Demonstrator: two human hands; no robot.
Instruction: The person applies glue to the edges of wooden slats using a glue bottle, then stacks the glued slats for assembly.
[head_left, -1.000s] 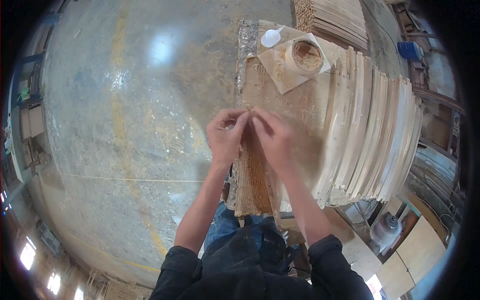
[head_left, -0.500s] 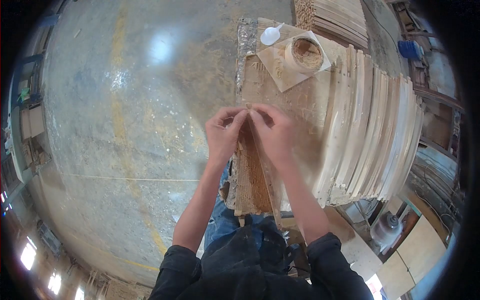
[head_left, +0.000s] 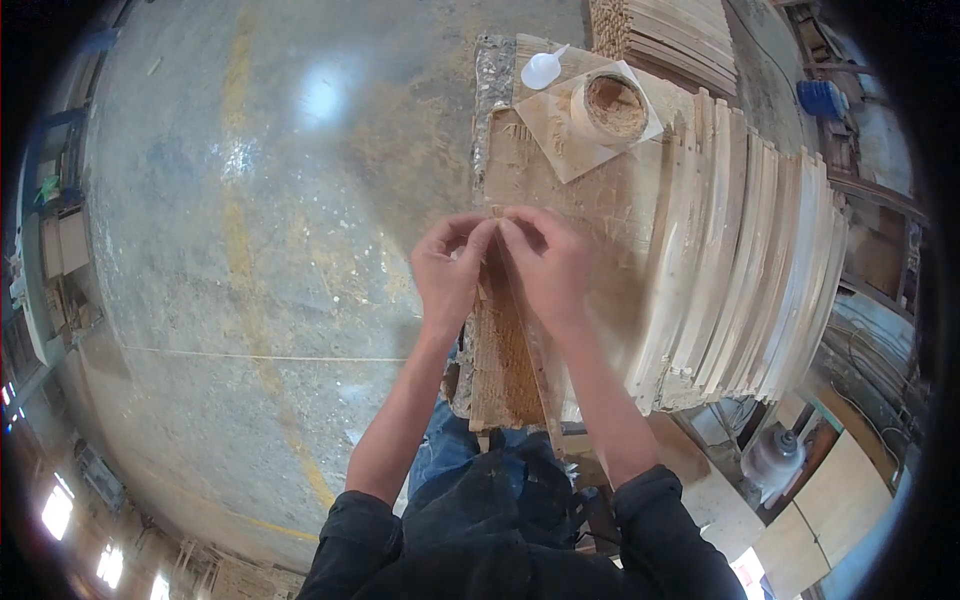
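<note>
My left hand (head_left: pixel 450 262) and my right hand (head_left: pixel 548 262) meet at the far end of a thin wooden strip (head_left: pixel 530 345), their thumbs and forefingers pinched at its tip. The strip runs from the fingertips back toward my body, above a brown, rough board (head_left: pixel 505 375). Both hands appear closed on the strip's end; the exact grip is small and partly hidden by the fingers. Beyond the hands, an open tub of tan paste (head_left: pixel 612 108) stands on a pale square sheet (head_left: pixel 560 140), with a white scoop (head_left: pixel 541 70) beside it.
Many wooden strips (head_left: pixel 735 260) lie side by side on the right of the workbench. Another wood stack (head_left: pixel 680 40) is at the top. A concrete floor (head_left: pixel 300 230) spans the left. At the lower right stands a clear container (head_left: pixel 775 458).
Both hands stay almost in the same place, pinched at the strip's tip. Only very slight shifts of the fingers show.
</note>
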